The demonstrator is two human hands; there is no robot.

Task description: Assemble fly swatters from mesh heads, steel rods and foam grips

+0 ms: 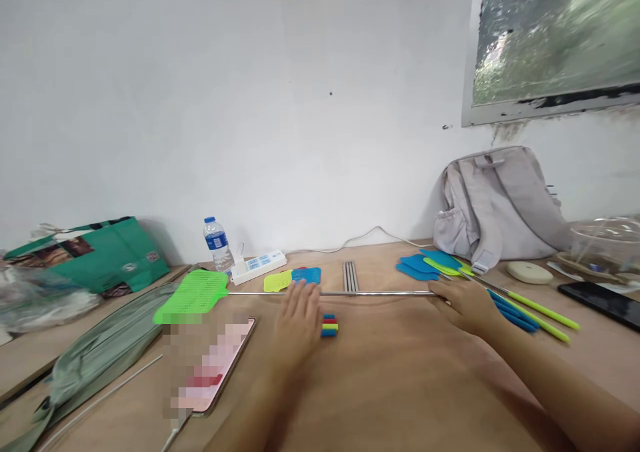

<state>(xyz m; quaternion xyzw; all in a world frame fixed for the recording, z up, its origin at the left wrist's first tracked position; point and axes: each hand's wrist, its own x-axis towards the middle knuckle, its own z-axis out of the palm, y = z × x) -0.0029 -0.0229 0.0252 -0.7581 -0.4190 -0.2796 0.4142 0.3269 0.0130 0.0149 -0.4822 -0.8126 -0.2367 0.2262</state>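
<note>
A telescopic fly swatter lies stretched across the table, with a bright green head (197, 295) at the left and a thin metal rod (380, 293) running right. My right hand (463, 305) is closed around the right end of the rod. Fingers stretched out and slightly blurred, my left hand (299, 309) lies over the rod, hiding a stretch of it. Beside that hand are several short coloured handles (329, 327) in blue, red and yellow, partly covered by it. Behind the rod lie small yellow (277, 281) and blue swatter heads (307, 275) and several metal rods (351, 277).
Assembled blue and yellow swatters (533, 309) lie by my right forearm. A grey backpack (495, 205), black phone (607, 303), power strip (259, 267), water bottle (217, 242), green bag (115, 255), grey-green cloth bag (107, 339) and a charging phone (220, 365) surround the work area.
</note>
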